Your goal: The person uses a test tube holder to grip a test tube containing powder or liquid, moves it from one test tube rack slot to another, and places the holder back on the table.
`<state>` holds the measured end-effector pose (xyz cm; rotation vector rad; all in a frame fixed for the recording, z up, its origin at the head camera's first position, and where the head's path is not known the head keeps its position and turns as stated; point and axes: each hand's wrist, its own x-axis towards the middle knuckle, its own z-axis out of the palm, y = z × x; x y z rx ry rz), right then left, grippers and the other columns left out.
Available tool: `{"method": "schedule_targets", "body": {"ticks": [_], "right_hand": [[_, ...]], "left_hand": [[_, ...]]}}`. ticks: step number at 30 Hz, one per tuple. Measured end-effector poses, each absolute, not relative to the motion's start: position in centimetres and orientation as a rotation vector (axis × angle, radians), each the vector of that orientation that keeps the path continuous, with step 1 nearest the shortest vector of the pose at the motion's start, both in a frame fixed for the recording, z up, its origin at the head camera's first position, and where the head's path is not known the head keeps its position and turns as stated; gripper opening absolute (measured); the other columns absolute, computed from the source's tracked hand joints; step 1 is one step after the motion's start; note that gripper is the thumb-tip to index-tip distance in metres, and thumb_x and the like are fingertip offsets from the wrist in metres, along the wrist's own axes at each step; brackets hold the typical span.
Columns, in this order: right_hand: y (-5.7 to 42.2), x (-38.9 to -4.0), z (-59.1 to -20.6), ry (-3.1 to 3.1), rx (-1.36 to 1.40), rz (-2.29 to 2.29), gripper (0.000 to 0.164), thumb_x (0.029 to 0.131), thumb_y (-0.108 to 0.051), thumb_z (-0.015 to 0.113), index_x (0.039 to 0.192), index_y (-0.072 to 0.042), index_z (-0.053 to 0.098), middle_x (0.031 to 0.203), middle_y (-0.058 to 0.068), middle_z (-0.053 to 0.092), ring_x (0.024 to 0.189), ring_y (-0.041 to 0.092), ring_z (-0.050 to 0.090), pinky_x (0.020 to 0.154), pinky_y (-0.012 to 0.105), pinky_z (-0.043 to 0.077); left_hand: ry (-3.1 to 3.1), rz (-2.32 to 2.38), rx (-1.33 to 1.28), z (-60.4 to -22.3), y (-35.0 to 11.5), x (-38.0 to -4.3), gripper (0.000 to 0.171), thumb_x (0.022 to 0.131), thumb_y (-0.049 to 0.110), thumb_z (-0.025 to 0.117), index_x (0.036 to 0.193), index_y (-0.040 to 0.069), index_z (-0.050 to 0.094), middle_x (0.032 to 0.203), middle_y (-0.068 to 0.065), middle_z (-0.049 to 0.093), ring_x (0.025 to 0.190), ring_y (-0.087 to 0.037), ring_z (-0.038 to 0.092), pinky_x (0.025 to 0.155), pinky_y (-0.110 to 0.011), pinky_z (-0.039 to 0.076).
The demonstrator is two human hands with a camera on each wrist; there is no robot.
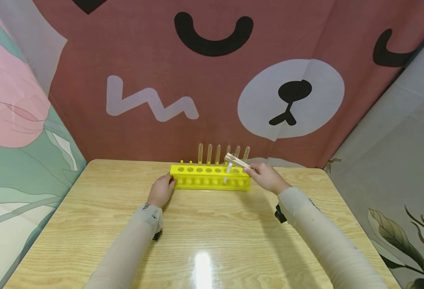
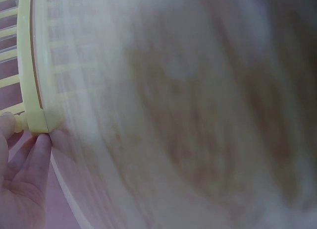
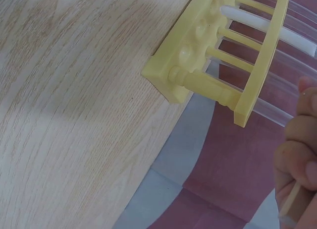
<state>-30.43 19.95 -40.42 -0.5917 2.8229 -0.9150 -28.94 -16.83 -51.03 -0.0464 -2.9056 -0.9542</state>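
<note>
A yellow test tube rack (image 1: 212, 186) stands near the table's back edge. My left hand (image 1: 161, 190) grips its left end, with thumb and fingers about the end post in the left wrist view. A test tube with white contents (image 3: 252, 20) stands in a hole towards the rack's right end. My right hand (image 1: 266, 177) holds a wooden test tube clamp (image 1: 238, 161) by its handle, to the right of the rack. The clamp's head is at the upper part of the white tube; whether it grips the tube I cannot tell.
Several clear test tubes (image 1: 209, 154) stand along the rack's back row of pegs. Bare pegs (image 1: 181, 162) show at the back left. The wooden table (image 1: 183, 233) extends in front, and a printed curtain (image 1: 143, 136) hangs right behind its back edge.
</note>
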Motion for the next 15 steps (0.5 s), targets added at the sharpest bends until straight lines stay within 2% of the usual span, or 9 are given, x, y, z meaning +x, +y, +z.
{"method": "schedule_targets", "body": {"ticks": [15], "right_hand": [[19.86, -30.39, -40.81, 2.804, -0.559, -0.87, 0.039, 0.108, -0.039, 0.048, 0.086, -0.009, 0.06, 0.058, 0.0, 0.037, 0.048, 0.014, 0.028, 0.048, 0.029, 0.029]], "left_hand": [[-2.917, -0.943, -0.033, -50.82, -16.77, -28.82, 0.04, 0.107, 0.023, 0.055, 0.134, -0.006, 0.058, 0.12, -0.024, 0.066, 0.114, -0.039, 0.064, 0.097, -0.052, 0.053]]}}
